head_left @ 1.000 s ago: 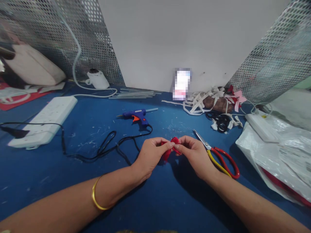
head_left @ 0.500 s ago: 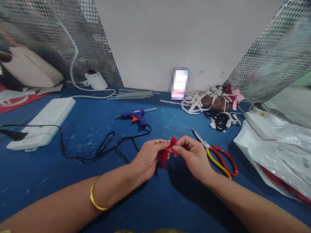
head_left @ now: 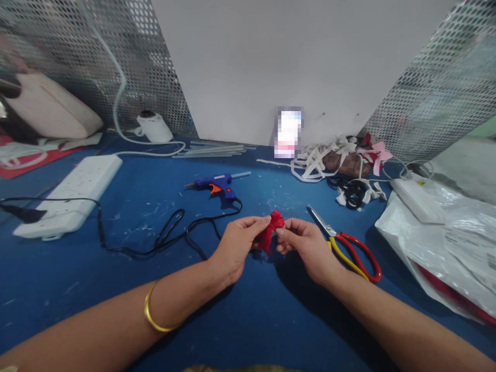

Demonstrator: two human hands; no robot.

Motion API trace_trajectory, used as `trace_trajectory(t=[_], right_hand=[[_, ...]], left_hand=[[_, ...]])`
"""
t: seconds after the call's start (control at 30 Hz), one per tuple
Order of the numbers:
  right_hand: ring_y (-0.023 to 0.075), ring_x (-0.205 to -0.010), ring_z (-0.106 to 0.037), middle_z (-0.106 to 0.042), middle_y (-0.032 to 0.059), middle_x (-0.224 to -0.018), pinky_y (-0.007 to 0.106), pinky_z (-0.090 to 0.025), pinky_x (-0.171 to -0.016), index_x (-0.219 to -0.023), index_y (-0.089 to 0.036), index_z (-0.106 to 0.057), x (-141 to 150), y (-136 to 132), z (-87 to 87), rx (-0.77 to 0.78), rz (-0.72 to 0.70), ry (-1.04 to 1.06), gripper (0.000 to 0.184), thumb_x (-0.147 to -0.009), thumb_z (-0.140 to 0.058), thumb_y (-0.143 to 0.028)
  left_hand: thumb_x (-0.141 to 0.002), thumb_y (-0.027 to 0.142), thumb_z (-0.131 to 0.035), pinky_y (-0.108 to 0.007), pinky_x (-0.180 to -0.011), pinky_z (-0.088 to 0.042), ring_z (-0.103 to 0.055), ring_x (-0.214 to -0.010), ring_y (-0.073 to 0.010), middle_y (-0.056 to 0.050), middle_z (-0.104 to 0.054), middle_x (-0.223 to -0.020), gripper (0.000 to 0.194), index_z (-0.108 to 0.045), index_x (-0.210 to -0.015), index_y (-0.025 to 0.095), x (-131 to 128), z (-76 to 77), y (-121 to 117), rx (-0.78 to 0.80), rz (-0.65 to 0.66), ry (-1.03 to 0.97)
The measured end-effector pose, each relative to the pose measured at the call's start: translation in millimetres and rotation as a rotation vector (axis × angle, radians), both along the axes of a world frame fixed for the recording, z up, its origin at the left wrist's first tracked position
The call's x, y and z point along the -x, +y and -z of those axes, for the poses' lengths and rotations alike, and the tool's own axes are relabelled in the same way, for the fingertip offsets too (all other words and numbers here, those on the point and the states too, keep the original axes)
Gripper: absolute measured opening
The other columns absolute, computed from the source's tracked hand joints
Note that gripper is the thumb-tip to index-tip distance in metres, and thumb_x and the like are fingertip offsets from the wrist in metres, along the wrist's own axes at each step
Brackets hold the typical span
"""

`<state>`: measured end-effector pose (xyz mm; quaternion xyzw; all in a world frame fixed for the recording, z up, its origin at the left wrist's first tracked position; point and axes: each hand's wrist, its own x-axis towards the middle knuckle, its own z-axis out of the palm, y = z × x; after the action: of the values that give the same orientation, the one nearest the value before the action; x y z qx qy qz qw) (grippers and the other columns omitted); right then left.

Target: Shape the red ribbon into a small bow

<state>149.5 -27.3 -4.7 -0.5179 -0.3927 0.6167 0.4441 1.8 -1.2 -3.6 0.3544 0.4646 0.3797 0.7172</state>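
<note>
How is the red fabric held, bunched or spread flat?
Bunched: the red fabric shows crumpled folds, gathered at the left hand's fingertips.

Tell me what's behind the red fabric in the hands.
Beyond the red fabric, the blue tabletop shows, then a pixelated phone in front of the white panel. The tabletop it covers can't be seen, nor whatever part of the left hand lies behind it.
</note>
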Motion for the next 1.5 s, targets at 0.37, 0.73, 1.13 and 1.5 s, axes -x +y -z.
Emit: trace_trajectory(t=[0.37,0.73,1.13,1.5], right_hand=[[0.0089,-0.05,-0.049,-0.053,-0.0043,-0.053,0.024,-0.039,-0.055,-0.065,-0.018,-0.05,1.5,-0.3,0.3,-0.09,-0.087,-0.181,0.027,-0.08,-0.06,-0.038],[0.0108,-0.058,-0.046,-0.05,-0.0029,-0.061,0.025,-0.035,-0.058,-0.066,-0.019,-0.048,7.5,-18.0,-0.9,-0.455,-0.101,-0.613,0.019,-0.084,-0.052,-0.021],[0.0108,-0.058,-0.052,-0.054,-0.0021,-0.064,0.024,-0.042,-0.057,-0.077,-0.018,-0.055,2.5,-5.4,2.9,-0.208,0.001,-0.275,0.027,-0.088,-0.049,-0.042],[0.0094,-0.057,-0.054,-0.059,-0.0021,-0.066,0.022,-0.041,-0.052,-0.08,-0.017,-0.058,5.2,-3.2,1.0,-0.155,-0.057,-0.242,0.016,-0.08,-0.059,-0.033]], left_hand=[[-0.064,0.031,-0.077,-0.02,-0.051,-0.043,-0.052,-0.05,-0.0077,0.0,-0.062,-0.058,0.025,-0.067,-0.076,0.012,-1.2,-3.5,-0.3,0.041,-0.027,0.054],[-0.06,0.023,-0.077,-0.019,-0.043,-0.038,-0.05,-0.044,-0.0083,0.0,-0.06,-0.053,0.02,-0.064,-0.068,0.011,-0.2,-4.8,0.4,0.142,-0.038,0.03],[-0.072,0.033,-0.071,-0.021,-0.056,-0.044,-0.054,-0.055,-0.0093,-0.001,-0.062,-0.062,0.022,-0.07,-0.076,0.011,1.9,-7.2,6.9,0.047,0.084,-0.005],[-0.067,0.034,-0.074,-0.02,-0.053,-0.042,-0.052,-0.057,-0.0086,-0.001,-0.06,-0.064,0.024,-0.072,-0.08,0.014,2.1,-3.7,3.8,0.034,0.061,0.06]])
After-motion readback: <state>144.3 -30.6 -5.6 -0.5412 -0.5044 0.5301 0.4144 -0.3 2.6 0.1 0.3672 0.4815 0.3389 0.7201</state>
